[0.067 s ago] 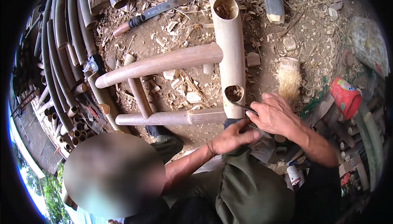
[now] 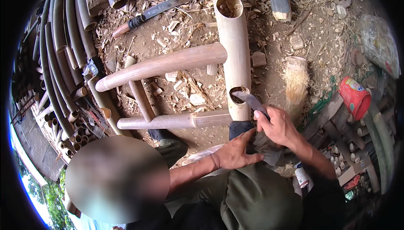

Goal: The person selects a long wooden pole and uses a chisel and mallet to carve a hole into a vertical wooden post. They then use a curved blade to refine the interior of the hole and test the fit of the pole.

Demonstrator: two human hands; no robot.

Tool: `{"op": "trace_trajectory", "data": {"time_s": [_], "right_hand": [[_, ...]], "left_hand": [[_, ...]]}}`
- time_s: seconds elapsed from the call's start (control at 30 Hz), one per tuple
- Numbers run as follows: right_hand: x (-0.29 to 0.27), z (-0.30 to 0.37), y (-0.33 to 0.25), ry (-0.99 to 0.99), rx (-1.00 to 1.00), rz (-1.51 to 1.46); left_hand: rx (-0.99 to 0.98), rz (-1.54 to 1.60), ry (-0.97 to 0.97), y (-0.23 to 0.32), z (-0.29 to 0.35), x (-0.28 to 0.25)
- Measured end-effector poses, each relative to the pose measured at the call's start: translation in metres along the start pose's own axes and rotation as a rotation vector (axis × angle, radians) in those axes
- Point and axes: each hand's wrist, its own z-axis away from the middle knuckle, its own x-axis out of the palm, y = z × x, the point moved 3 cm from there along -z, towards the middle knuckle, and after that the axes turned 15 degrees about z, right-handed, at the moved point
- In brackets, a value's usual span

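Head view: my right hand point(image 2: 278, 125) is clamped on a knife point(image 2: 251, 100) at the bamboo post point(image 2: 234, 40); my left hand point(image 2: 235, 153) lies open; a red can point(image 2: 354, 96) stands right.

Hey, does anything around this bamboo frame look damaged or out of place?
One thing: a bamboo stub right of the thick bamboo post is frayed into splayed fibres at its lower end. A long machete lies loose among wood chips.
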Motion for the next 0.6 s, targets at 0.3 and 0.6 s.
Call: {"op": "trace_trajectory", "data": {"time_s": [0.3,0.6], "right_hand": [[0.115,-0.043,-0.034,-0.437,0.05,-2.122],[0.093,-0.069,-0.04,-0.375,0.38,-1.805]], "left_hand": [[0.032,-1.13,0.123,0.09,0.036,-0.127],[-0.109,-0.588,-0.091,0.036,-0.012,-0.207]]}}
